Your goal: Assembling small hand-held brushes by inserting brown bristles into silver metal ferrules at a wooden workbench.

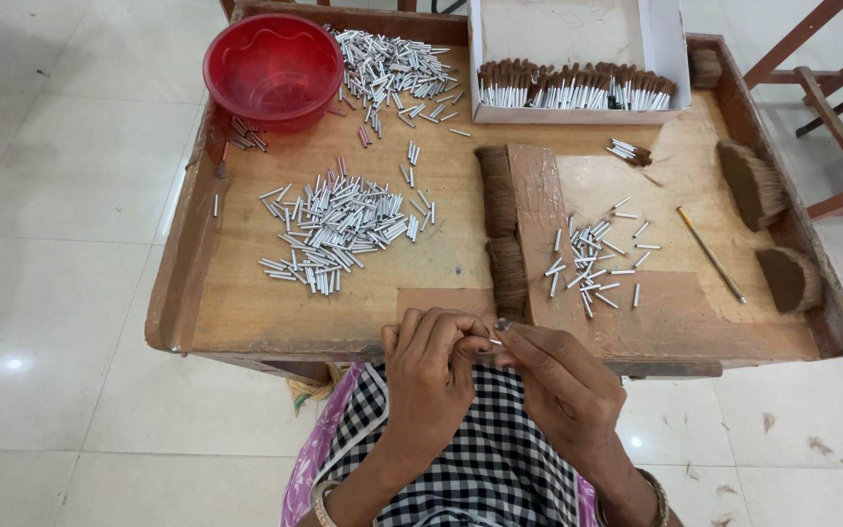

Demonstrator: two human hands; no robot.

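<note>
While pinching one small metal tube [493, 341] between fingertips of left hand [428, 381] and right hand [563, 384], just at near edge of wooden tray [246, 322]: probably fitting bristles into tube. Next, likely needs steady alignment; loose tubes [339, 232] well apart.

tray [246, 293]: I see matt, worn wood, bare and scuffed
tubes [334, 229]: thin shiny metal, silvery and smooth
bowl [273, 68]: glossy red plastic
bristle bundles [504, 220]: brown fibre, dull and rough
box [661, 39]: white matt cardboard
apron [490, 459]: checked woven cloth, black and white
floor [51, 195]: polished glossy tiles
</note>
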